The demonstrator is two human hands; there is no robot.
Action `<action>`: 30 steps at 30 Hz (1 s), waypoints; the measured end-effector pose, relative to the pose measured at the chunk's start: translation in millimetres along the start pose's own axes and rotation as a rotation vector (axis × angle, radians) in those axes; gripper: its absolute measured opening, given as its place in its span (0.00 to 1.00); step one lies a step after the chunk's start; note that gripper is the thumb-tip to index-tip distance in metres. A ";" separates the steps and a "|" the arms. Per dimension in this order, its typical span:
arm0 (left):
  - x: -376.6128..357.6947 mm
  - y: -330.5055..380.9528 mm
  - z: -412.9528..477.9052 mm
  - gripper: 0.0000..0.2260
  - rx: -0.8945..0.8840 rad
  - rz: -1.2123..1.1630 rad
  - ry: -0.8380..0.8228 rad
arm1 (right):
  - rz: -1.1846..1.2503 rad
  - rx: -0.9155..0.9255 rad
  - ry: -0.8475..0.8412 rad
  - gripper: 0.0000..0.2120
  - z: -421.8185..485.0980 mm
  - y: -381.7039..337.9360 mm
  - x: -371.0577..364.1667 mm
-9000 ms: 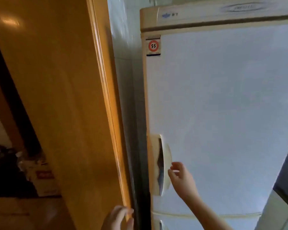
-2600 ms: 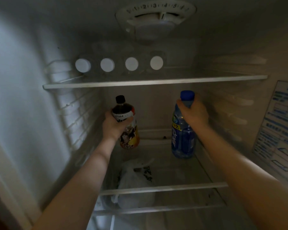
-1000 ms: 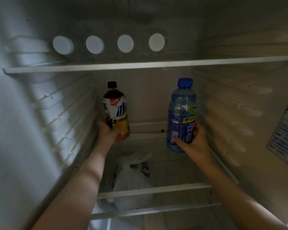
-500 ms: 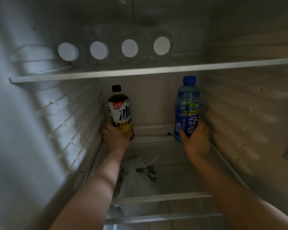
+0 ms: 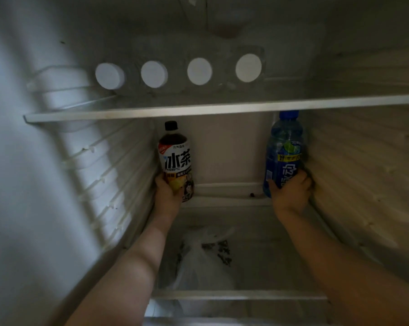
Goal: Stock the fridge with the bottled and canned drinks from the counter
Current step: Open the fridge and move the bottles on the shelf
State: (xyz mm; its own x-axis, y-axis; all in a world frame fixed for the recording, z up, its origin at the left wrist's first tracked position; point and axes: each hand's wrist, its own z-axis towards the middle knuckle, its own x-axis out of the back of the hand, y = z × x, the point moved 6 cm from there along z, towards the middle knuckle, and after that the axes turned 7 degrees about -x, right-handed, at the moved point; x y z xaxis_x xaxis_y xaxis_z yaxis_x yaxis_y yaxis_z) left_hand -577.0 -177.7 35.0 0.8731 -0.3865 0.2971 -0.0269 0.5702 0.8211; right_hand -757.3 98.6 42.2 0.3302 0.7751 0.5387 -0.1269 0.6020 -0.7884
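Both my arms reach deep into the open fridge. My left hand point(image 5: 167, 192) grips the lower part of a dark iced-tea bottle point(image 5: 175, 156) with a black cap and white label, upright at the back left of the middle glass shelf point(image 5: 229, 203). My right hand point(image 5: 290, 191) grips the bottom of a blue sports-drink bottle point(image 5: 284, 151) with a blue cap, upright at the back right, close to the ribbed right wall. Whether the bottle bases touch the shelf is hidden by my hands.
The upper shelf point(image 5: 222, 109) carries several clear bottles lying on their sides, white caps point(image 5: 200, 71) facing me. A white plastic bag point(image 5: 201, 262) lies under the glass shelf. Ribbed side walls point(image 5: 363, 175) stand left and right. The gap between the two bottles is wide.
Both bottles have moved farther back and apart since a second ago; the blue bottle now sits nearer the right wall. My hands have slid down to the bottles' lower parts.
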 end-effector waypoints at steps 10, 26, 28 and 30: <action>2.3 1.7 -1.0 0.28 0.050 -0.001 0.009 | -0.013 -0.003 -0.031 0.34 -0.8 -0.4 0.9; -2.6 12.1 -5.1 0.33 0.099 0.080 0.056 | 0.002 -0.041 -0.040 0.36 2.6 -3.0 2.6; -2.0 16.2 -5.4 0.32 0.106 0.073 0.039 | 0.075 -0.077 -0.066 0.36 2.0 -5.3 6.3; 0.1 23.5 -11.9 0.30 0.114 0.077 0.069 | 0.189 -0.138 -0.112 0.36 -1.9 -7.1 10.3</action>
State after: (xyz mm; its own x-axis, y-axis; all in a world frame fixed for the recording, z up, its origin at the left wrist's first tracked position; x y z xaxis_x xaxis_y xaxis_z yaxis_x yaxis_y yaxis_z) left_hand -571.8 -155.7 48.5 0.8976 -0.2920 0.3302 -0.1468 0.5084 0.8485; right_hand -751.2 102.0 52.8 0.2065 0.8924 0.4011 -0.0455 0.4183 -0.9072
